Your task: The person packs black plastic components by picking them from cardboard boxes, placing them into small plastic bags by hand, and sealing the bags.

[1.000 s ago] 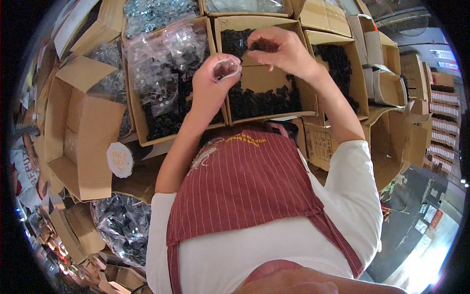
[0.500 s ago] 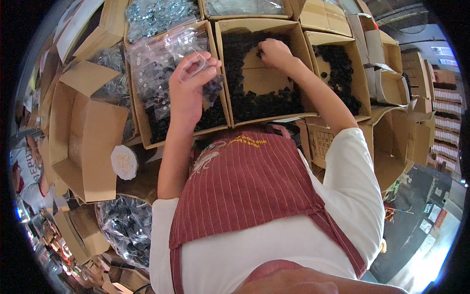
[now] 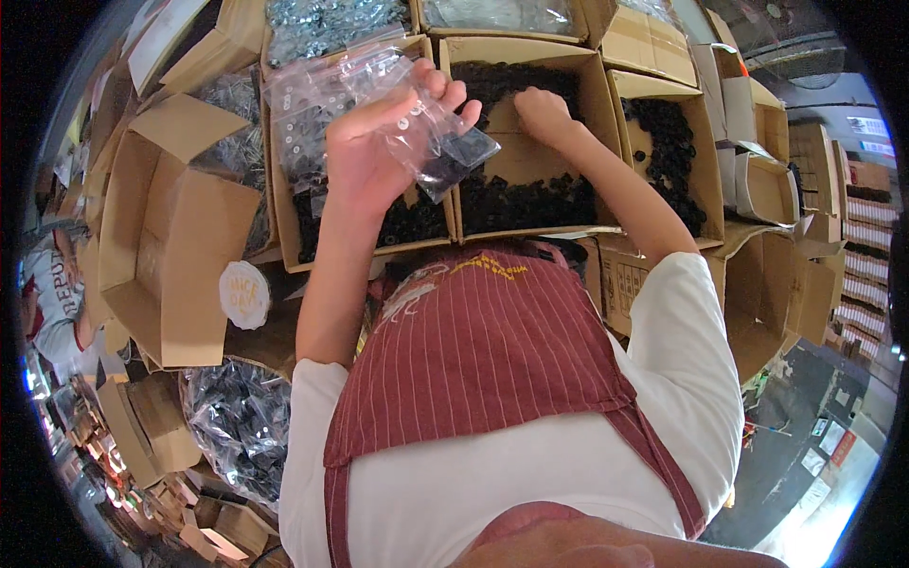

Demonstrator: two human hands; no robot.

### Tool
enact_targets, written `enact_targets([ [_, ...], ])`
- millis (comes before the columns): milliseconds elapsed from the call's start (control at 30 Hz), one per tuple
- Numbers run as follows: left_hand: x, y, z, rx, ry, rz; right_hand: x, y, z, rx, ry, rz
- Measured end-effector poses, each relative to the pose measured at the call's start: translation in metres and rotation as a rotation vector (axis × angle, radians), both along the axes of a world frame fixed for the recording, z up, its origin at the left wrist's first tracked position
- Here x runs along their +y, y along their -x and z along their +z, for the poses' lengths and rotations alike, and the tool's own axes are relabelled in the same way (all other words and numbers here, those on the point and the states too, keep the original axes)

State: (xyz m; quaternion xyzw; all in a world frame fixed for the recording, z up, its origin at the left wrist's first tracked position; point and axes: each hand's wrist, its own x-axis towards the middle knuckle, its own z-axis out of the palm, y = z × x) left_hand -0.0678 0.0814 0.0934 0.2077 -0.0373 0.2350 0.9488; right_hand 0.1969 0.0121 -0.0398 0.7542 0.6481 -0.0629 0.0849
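LIVE | my left hand [image 3: 365, 156] clamps the clear bag [image 3: 445, 159] over the middle box's [image 3: 525, 156] left wall | my right hand [image 3: 544, 115], beside far black pieces [image 3: 521, 78], grip hidden, can't tell | steady bag's best, I'd judge

The left of two head-worn fisheye cameras looks steeply down the wearer's front: striped apron [image 3: 488, 355] close, at six o'clock; left hand [image 3: 367, 159] farther off at eleven, right hand [image 3: 545, 114] at one; straight lines bend toward the rim.
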Motion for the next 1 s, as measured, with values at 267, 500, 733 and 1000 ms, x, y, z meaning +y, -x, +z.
enact_targets([
  [267, -0.004, -0.003, 0.008, -0.066, 0.121, 0.021, -0.025, 0.01, 0.064, 0.903, -0.159, -0.159],
  [500, -0.034, -0.024, 0.004, 0.671, -0.662, 0.093, -0.058, 0.036, 0.185, 1.021, -0.47, 0.256],
  [733, -0.049, -0.048, -0.017, 0.643, -0.824, 0.046, -0.075, 0.046, 0.203, 0.688, -0.424, 0.483],
  [1000, -0.057, -0.053, -0.026, 0.52, -0.915, 0.128, -0.082, 0.019, 0.2, 0.718, -0.708, 0.288],
])
